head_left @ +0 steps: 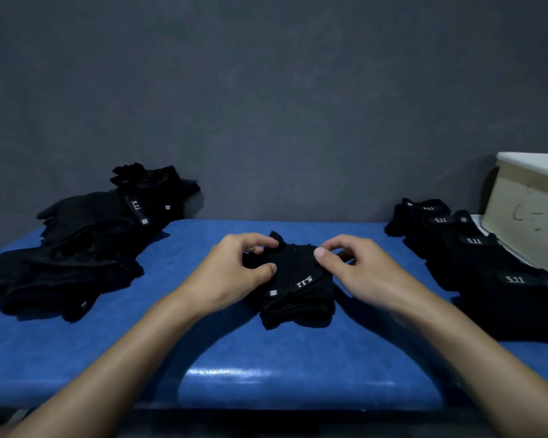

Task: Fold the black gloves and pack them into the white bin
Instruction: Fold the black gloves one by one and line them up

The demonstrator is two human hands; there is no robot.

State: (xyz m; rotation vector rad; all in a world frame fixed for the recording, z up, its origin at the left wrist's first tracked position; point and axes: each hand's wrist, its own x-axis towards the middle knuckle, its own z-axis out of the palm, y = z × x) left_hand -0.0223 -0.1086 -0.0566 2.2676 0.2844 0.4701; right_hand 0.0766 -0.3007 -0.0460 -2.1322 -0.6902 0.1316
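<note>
Center of the desk (266, 358), a black glove (301, 292) lies folded, the left hand (234, 273) pinching its left side, the right hand (364, 270) pinching its right with curled fingers (320, 252), white bin (525, 210) far right.

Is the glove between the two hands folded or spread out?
Folded, mostly: the glove lies as a compact bundle, and the left hand and right hand pinch its far end.
</note>
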